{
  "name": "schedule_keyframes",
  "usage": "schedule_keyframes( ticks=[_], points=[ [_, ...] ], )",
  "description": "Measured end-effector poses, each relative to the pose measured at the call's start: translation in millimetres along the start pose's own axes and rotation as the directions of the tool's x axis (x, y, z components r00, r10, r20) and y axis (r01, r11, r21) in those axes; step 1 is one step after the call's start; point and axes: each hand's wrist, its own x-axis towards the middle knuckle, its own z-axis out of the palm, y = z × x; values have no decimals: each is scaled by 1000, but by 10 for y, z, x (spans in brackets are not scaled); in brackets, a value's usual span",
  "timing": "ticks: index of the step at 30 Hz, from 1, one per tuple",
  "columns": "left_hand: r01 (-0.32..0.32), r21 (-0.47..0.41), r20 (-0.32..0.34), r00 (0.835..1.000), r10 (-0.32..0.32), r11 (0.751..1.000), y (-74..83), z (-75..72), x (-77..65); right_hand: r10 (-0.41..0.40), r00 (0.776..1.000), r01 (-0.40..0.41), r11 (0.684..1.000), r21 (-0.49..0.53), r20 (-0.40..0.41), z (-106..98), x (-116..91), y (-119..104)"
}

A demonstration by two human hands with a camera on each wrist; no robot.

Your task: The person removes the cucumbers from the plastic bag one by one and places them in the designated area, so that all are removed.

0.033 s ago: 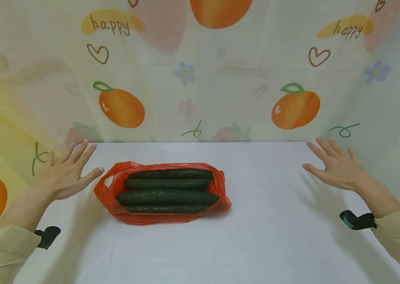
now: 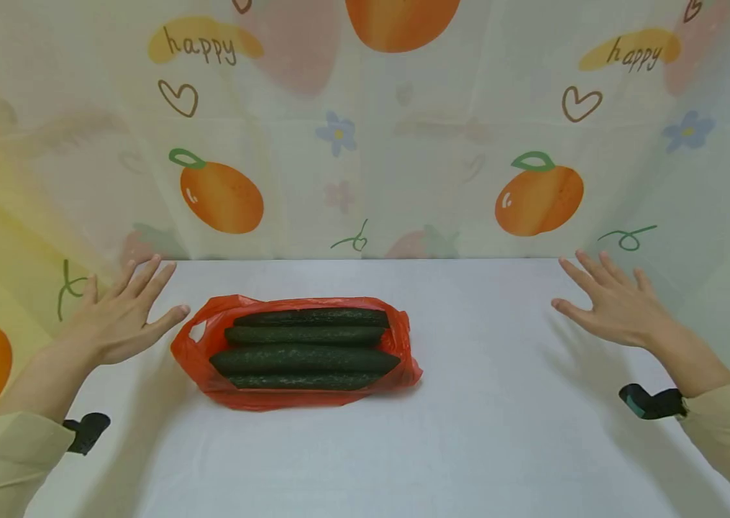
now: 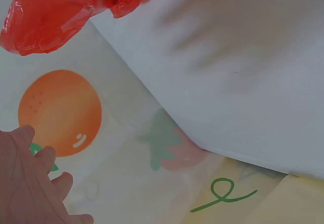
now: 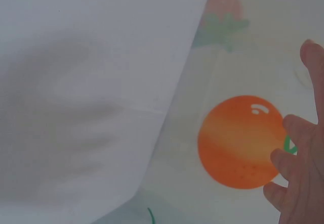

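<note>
Several long dark-green cucumbers [image 2: 306,357] lie side by side in an opened red plastic bag [image 2: 261,400] on the white table, left of the middle in the head view. Just left of the bag, my left hand [image 2: 121,320] hovers with fingers spread and holds nothing; its thumb tip is near the bag's handle loop. Far to the right, my right hand [image 2: 617,306] is raised over the table, fingers apart, touching nothing. In the left wrist view part of the red bag [image 3: 45,16] shows at the top, the left fingers [image 3: 45,158] at lower left. The right wrist view has the right hand [image 4: 304,173] at its edge.
The white table [image 2: 468,446] ends at the back against a hanging cloth [image 2: 365,180] printed with oranges, hearts and words, which also runs along both sides. Both wrists carry a black strap [image 2: 652,401]. The arms cast shadows on the table.
</note>
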Motion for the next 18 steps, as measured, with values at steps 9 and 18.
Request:
schedule_keyframes(
  ticks=[9,18],
  points=[
    [0,4,-10,1000,0,1000,21,-9,21,0,1000,0,1000,2,-27,28,-14,26],
    [2,9,-13,1000,-2,1000,19,-6,-7,-11,1000,11,1000,-2,-26,27,3,11]
  ],
)
